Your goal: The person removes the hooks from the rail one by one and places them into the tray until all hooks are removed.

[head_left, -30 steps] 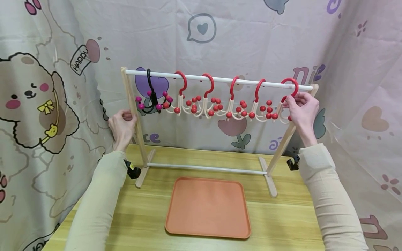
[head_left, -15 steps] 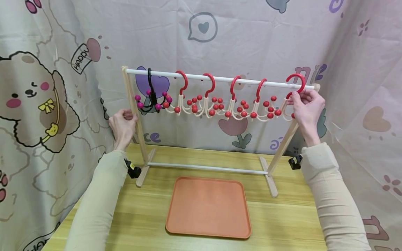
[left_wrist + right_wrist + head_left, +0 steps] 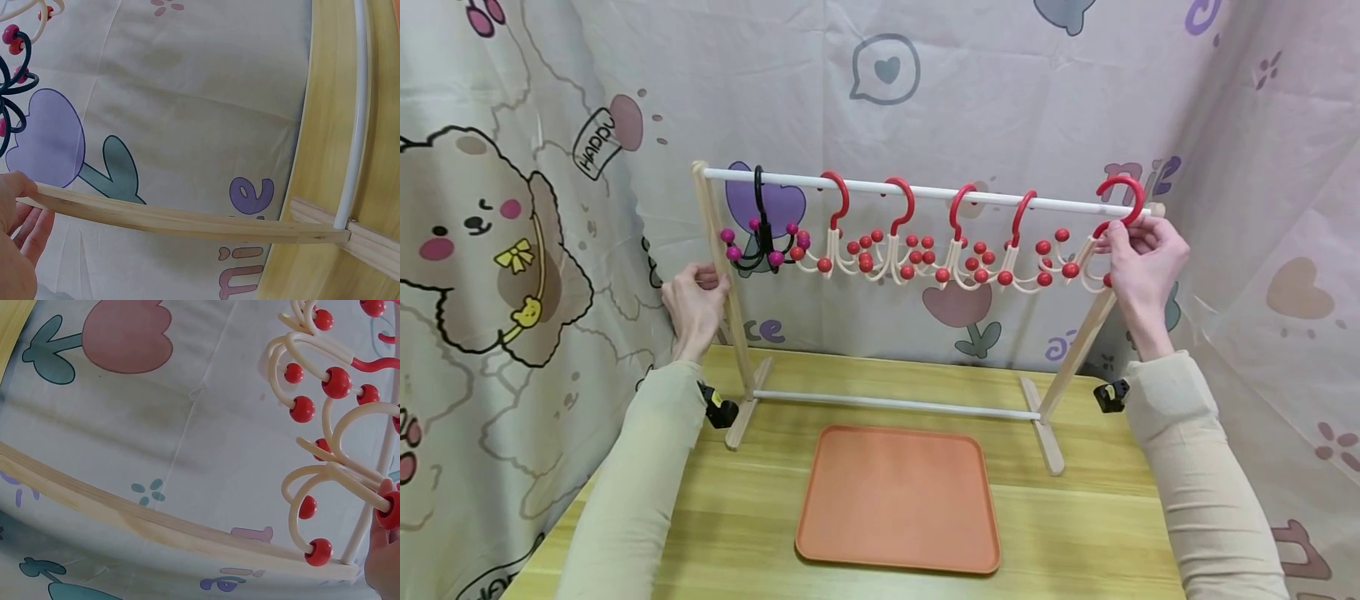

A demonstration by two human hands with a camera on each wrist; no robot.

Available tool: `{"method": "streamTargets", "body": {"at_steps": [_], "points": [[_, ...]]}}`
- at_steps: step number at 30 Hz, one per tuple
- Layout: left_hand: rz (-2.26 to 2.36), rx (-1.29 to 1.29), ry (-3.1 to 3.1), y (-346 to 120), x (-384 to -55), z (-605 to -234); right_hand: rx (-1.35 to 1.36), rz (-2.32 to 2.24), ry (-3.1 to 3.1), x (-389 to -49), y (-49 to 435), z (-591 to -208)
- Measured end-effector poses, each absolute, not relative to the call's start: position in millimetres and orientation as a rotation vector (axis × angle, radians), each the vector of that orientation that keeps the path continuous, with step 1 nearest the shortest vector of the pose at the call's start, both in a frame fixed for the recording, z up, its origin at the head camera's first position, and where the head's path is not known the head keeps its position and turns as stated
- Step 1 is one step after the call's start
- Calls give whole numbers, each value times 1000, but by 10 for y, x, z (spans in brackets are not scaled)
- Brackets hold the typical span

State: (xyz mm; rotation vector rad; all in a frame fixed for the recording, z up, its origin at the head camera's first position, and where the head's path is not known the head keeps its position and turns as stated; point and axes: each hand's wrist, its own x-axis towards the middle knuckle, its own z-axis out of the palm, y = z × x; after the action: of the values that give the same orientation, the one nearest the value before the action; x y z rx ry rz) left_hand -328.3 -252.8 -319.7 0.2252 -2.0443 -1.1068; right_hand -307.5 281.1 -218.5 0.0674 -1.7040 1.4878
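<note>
My left hand (image 3: 694, 300) pinches the left wooden post (image 3: 187, 220) of a rack between thumb and fingers. Near the rod's right end, my right hand (image 3: 1147, 271) grips a claw hanger (image 3: 1137, 193) just below its red hook; the hanger tilts. The hook's free tip shows above the white top rod (image 3: 925, 192); whether the hook touches the rod I cannot tell. Its cream prongs (image 3: 357, 482) end in red balls, partly hidden by my hand. Several similar red hangers (image 3: 906, 204) and one black hanger (image 3: 763, 229) with magenta balls hang to the left.
An orange tray (image 3: 897, 500) lies on the wooden table (image 3: 1075, 533) in front of the rack. A white lower bar (image 3: 887, 402) joins the rack's feet. Patterned curtain (image 3: 1000, 75) stands close behind and at both sides.
My right hand has moved right along the rod with its red hanger, whose hook has risen and tilted, its tip now above the rod. My left hand stays on the post.
</note>
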Motion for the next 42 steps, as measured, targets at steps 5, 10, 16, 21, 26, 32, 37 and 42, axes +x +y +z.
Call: {"method": "streamTargets", "body": {"at_steps": [5, 10, 16, 21, 26, 32, 37, 42], "points": [[-1098, 215, -2037, -2531, -3288, -3191, 88, 1492, -1654, -3020, 2829, -2213], [-1086, 208, -2034, -2534, -3280, -3189, 116, 1555, -1560, -2962, 2860, -2254], [-1090, 210, -2033, -2531, -3276, -3200, 126, 1535, -1517, -2916, 2904, -2296], [-1097, 227, -2037, -2536, -3279, -3209, 148, 1538, -1502, -2875, 2912, -2337], [-1099, 222, -2044, -2541, -3273, -3209, 107, 1521, -1523, -2837, 2930, -2398], [-1114, 233, -2046, -2535, -3262, -3198, 30, 1500, -1602, -2813, 2982, -2512], [-1135, 235, -2047, -2529, -3264, -3183, 53, 1594, -1586, -2805, 3018, -2660], [-1140, 236, -2055, -2528, -3266, -3187, 47, 1681, -1596, -2798, 3043, -2854]]}}
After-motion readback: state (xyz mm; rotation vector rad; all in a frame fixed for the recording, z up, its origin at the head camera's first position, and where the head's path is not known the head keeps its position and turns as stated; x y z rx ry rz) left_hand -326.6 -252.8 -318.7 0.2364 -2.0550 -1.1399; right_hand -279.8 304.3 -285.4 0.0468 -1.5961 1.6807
